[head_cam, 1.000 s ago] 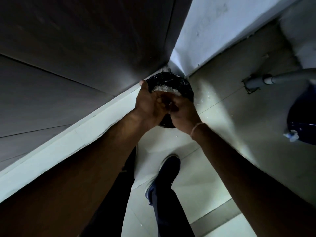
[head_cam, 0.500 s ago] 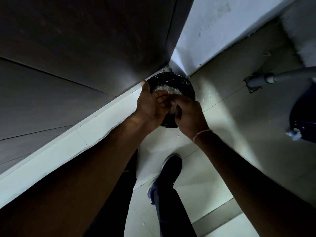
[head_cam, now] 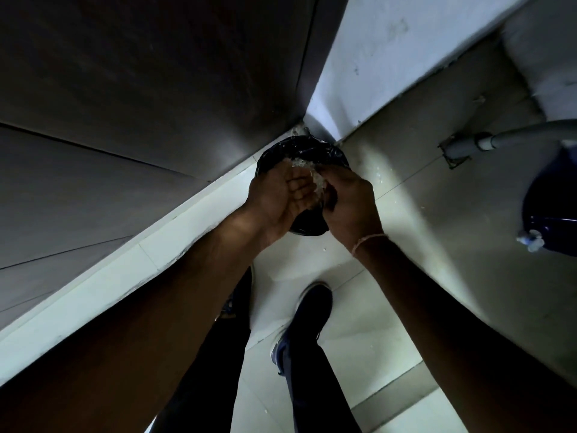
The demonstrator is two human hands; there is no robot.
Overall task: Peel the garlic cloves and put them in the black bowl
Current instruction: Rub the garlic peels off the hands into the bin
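Head view, looking straight down: on the left runs a dark panelled cabinet front with a pale plinth at its foot. Next comes the left hand, palm turned up and fingers curled into a cup. Whitish papery garlic skins lie where that hand meets the right hand, whose fingers are bent inward onto the scraps, apparently brushing or pinching them; whether a clove is among them cannot be told. Directly beneath both hands, in the corner of the tiled floor, stands a round bin lined with glossy black plastic, more pale skins showing inside it. No black bowl or peeled clove is visible. The skins sit just above the bin mouth, so, as I judge it, they need only drop straight down, with both hands equally near. Further right lie a grey pipe and a dark blue rounded container.
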